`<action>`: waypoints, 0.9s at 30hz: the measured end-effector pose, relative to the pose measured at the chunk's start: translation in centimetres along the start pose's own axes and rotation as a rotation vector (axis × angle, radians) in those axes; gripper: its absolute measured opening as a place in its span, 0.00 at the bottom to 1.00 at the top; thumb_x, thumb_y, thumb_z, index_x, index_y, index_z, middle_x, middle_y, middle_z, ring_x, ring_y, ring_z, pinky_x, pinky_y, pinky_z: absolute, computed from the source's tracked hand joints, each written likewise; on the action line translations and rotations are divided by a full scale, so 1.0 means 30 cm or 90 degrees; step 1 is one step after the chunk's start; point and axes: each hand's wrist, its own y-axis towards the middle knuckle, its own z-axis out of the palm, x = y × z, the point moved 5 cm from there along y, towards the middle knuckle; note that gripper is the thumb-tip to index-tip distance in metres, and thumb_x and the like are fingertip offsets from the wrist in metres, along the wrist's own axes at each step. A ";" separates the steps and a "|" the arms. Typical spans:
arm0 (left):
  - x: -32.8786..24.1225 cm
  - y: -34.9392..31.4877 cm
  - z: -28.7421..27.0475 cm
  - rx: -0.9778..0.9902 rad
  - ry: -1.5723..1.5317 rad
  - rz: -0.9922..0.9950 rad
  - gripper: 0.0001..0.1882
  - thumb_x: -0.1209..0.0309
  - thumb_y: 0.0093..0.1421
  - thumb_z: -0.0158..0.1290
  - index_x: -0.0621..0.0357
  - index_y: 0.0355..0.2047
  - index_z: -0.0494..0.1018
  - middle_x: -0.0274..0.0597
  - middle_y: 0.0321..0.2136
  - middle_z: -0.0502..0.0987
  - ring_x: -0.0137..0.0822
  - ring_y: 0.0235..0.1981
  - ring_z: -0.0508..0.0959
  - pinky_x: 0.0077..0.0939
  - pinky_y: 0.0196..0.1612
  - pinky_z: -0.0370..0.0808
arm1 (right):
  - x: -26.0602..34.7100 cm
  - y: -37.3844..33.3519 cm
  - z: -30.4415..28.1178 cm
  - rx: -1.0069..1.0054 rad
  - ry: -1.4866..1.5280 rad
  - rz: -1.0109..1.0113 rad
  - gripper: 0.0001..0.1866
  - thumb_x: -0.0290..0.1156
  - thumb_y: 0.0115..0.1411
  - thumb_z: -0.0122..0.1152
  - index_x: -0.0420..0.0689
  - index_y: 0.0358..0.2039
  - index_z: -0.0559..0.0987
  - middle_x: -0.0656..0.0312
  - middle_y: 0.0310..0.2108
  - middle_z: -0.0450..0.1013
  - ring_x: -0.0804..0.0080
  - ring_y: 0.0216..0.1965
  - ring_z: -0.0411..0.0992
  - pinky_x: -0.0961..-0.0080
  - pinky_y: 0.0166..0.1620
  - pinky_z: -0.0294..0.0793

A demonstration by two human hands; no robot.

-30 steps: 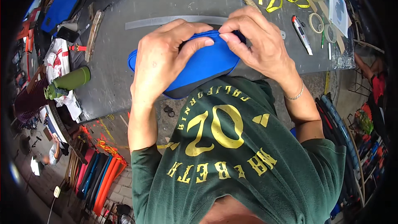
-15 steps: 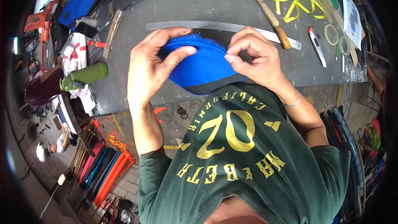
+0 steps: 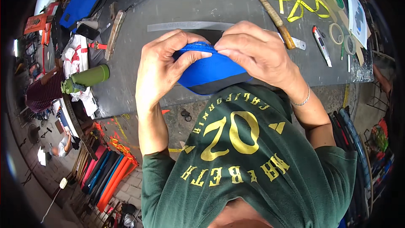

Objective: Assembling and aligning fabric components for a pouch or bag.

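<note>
Between my hands is a blue fabric piece [image 3: 211, 72] with a black band along its lower side and a frayed, stitched upper edge. It is held just over the near edge of the table, close to my shirt. My left hand [image 3: 162, 61] pinches the upper edge from the left, thumb on the near face and fingers behind. My right hand [image 3: 257, 52] pinches the same edge from the right, its fingertips close to my left thumb. Behind the hands lies a steel ruler [image 3: 185, 25], partly covered by the right hand.
On the dark table [image 3: 139, 55] lie a hammer [image 3: 272, 12], a yellow tape measure [image 3: 301, 2], a utility knife [image 3: 322, 46] and tape rolls [image 3: 336, 33]. A green bottle [image 3: 90, 77] lies at the left edge. Fabric rolls [image 3: 112, 179] stand lower left; another person [image 3: 63, 145] is far left.
My right hand has moved left along the fabric's upper edge and now nearly meets my left thumb. The left hand has shifted slightly right, and the edge looks more bunched.
</note>
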 end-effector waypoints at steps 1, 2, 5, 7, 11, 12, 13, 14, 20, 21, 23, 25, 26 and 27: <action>0.002 0.002 0.009 0.015 -0.022 -0.010 0.10 0.71 0.55 0.65 0.60 0.37 0.82 0.40 0.32 0.83 0.35 0.33 0.83 0.27 0.37 0.78 | 0.010 0.005 0.003 0.031 -0.054 -0.005 0.07 0.20 0.58 0.65 0.38 0.38 0.80 0.55 0.33 0.75 0.63 0.32 0.76 0.72 0.33 0.75; 0.004 0.004 0.017 0.031 -0.043 -0.019 0.10 0.72 0.55 0.65 0.60 0.37 0.82 0.40 0.32 0.83 0.35 0.33 0.82 0.27 0.37 0.78 | 0.009 0.006 -0.001 0.031 -0.055 -0.003 0.07 0.20 0.58 0.65 0.38 0.38 0.80 0.55 0.33 0.75 0.63 0.32 0.76 0.72 0.33 0.75; 0.000 0.009 0.025 0.021 -0.027 0.001 0.10 0.73 0.54 0.65 0.61 0.37 0.82 0.41 0.33 0.83 0.34 0.33 0.82 0.26 0.37 0.78 | -0.042 0.013 -0.030 -0.021 -0.172 0.032 0.02 0.22 0.64 0.57 0.40 0.37 0.74 0.59 0.28 0.70 0.67 0.24 0.72 0.73 0.32 0.73; 0.023 0.009 0.015 0.004 -0.039 -0.019 0.09 0.73 0.54 0.65 0.61 0.37 0.83 0.41 0.33 0.83 0.33 0.33 0.82 0.25 0.38 0.78 | -0.131 -0.022 -0.094 -0.151 -0.109 0.182 0.03 0.24 0.69 0.53 0.39 0.37 0.75 0.62 0.30 0.72 0.73 0.29 0.74 0.75 0.33 0.73; 0.076 0.016 -0.018 -0.031 -0.080 -0.055 0.08 0.74 0.55 0.65 0.60 0.36 0.83 0.40 0.33 0.83 0.28 0.34 0.80 0.23 0.40 0.76 | -0.195 -0.086 -0.072 -0.137 0.161 0.274 0.16 0.36 0.74 0.48 0.37 0.36 0.76 0.61 0.32 0.74 0.74 0.37 0.76 0.74 0.42 0.76; 0.082 0.019 -0.023 -0.029 -0.087 -0.052 0.08 0.74 0.55 0.65 0.60 0.36 0.83 0.39 0.32 0.82 0.27 0.35 0.80 0.23 0.41 0.75 | -0.198 -0.095 -0.039 -0.058 0.143 0.298 0.18 0.39 0.75 0.47 0.37 0.38 0.78 0.60 0.32 0.75 0.72 0.38 0.76 0.74 0.46 0.76; 0.085 0.021 -0.024 -0.027 -0.090 -0.046 0.08 0.74 0.55 0.65 0.60 0.36 0.83 0.39 0.32 0.82 0.27 0.35 0.80 0.23 0.41 0.75 | -0.192 -0.109 0.000 -0.027 0.211 0.344 0.16 0.37 0.73 0.50 0.37 0.40 0.79 0.60 0.34 0.76 0.74 0.40 0.75 0.76 0.47 0.75; 0.092 0.021 -0.022 -0.020 -0.077 -0.074 0.08 0.73 0.55 0.66 0.61 0.36 0.83 0.38 0.32 0.82 0.27 0.34 0.80 0.23 0.40 0.75 | -0.168 -0.107 0.030 -0.017 0.235 0.345 0.15 0.37 0.73 0.52 0.38 0.41 0.79 0.62 0.34 0.76 0.75 0.40 0.75 0.77 0.46 0.74; 0.101 0.003 -0.018 -0.026 -0.117 -0.097 0.11 0.69 0.56 0.67 0.61 0.36 0.83 0.38 0.31 0.82 0.26 0.33 0.79 0.22 0.39 0.74 | -0.225 -0.172 0.080 -0.001 0.467 0.502 0.12 0.37 0.71 0.57 0.39 0.41 0.79 0.68 0.32 0.75 0.82 0.35 0.72 0.81 0.40 0.71; 0.105 0.001 -0.015 -0.033 -0.117 -0.098 0.11 0.69 0.56 0.67 0.61 0.36 0.83 0.38 0.31 0.82 0.26 0.33 0.79 0.22 0.39 0.74 | -0.238 -0.190 0.076 -0.066 0.553 0.545 0.12 0.37 0.70 0.58 0.40 0.41 0.78 0.69 0.31 0.75 0.84 0.34 0.71 0.81 0.40 0.71; 0.133 -0.006 -0.012 -0.043 -0.109 -0.139 0.12 0.67 0.57 0.66 0.61 0.37 0.83 0.38 0.31 0.82 0.26 0.34 0.78 0.23 0.40 0.73 | -0.225 -0.190 0.089 -0.068 0.464 0.509 0.14 0.39 0.72 0.55 0.41 0.40 0.77 0.68 0.30 0.75 0.86 0.32 0.70 0.83 0.37 0.70; 0.127 -0.025 -0.007 -0.048 -0.126 -0.139 0.13 0.65 0.57 0.66 0.62 0.37 0.82 0.37 0.31 0.82 0.26 0.34 0.77 0.23 0.40 0.73 | -0.180 -0.181 0.117 0.016 0.333 0.369 0.17 0.43 0.73 0.51 0.42 0.38 0.75 0.67 0.29 0.75 0.86 0.30 0.71 0.84 0.36 0.71; 0.131 -0.039 -0.006 -0.052 -0.118 -0.152 0.13 0.65 0.57 0.66 0.62 0.36 0.82 0.36 0.30 0.81 0.25 0.33 0.77 0.22 0.40 0.73 | -0.178 -0.184 0.119 0.043 0.270 0.361 0.18 0.45 0.74 0.48 0.42 0.35 0.73 0.65 0.28 0.74 0.84 0.28 0.71 0.82 0.33 0.72; 0.135 -0.053 -0.005 -0.054 -0.110 -0.165 0.13 0.64 0.58 0.66 0.61 0.36 0.82 0.36 0.29 0.81 0.25 0.32 0.77 0.22 0.39 0.73 | -0.170 -0.186 0.116 0.041 0.272 0.360 0.18 0.45 0.74 0.48 0.42 0.35 0.73 0.65 0.28 0.74 0.84 0.28 0.71 0.82 0.33 0.72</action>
